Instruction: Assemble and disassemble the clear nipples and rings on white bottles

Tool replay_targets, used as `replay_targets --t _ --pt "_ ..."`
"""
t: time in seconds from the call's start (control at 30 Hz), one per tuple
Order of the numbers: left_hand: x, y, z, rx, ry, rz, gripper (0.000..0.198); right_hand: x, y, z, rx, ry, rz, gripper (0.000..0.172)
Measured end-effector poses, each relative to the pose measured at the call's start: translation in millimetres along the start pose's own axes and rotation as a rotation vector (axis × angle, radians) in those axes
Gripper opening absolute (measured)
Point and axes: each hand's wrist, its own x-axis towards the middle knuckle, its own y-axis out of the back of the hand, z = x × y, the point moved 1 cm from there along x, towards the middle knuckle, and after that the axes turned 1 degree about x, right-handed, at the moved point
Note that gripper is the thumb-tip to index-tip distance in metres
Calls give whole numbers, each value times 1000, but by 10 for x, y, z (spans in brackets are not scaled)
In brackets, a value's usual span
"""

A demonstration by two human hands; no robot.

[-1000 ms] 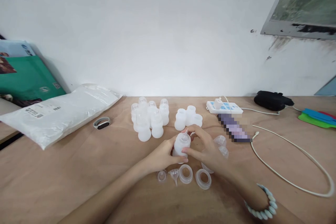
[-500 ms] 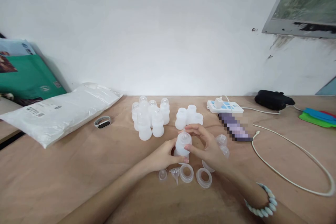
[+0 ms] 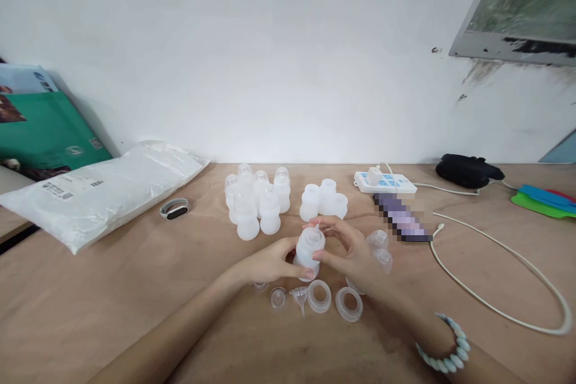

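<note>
Both left hand (image 3: 270,264) and right hand (image 3: 355,255) keep a clamped grip on the bottle (image 3: 309,250), now tilted.

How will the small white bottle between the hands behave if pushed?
The small white bottle looks empty and translucent, so probably light. Its round body would likely roll if laid down. Standing, its narrow shape may tip easily.
</note>
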Motion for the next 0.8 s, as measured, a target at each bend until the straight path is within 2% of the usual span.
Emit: replay_targets --t 0.1,0.2,0.3,0.37,0.43,0.53,0.6,0.67,0.8 --pt "-6 -53 -1 33 -16 56 28 -9 -25 -29 -124 24 17 33" --pt "-15 -93 25 83 -36 90 26 -30 -25 -46 -171 -36 32 39" --pt "-22 -99 46 112 -21 103 29 -41 3 -55 -2 -53 -58 51" --pt "-24 -92 46 112 -11 108 31 -33 36 -56 139 -46 -55 49" --pt "-23 -86 40 108 -20 98 33 -14 80 -40 177 -83 89 41" --pt "-19 -79 25 97 -48 100 31 10 146 7 111 -169 345 30" --pt "-14 -78 11 90 -51 110 29 14 173 31 80 -180 405 29" --pt "-9 -79 0 90 -48 114 30 11 175 31 108 -153 343 27" --pt "-10 -80 -3 86 -48 113 31 1 140 -30 249 -149 -4 38"
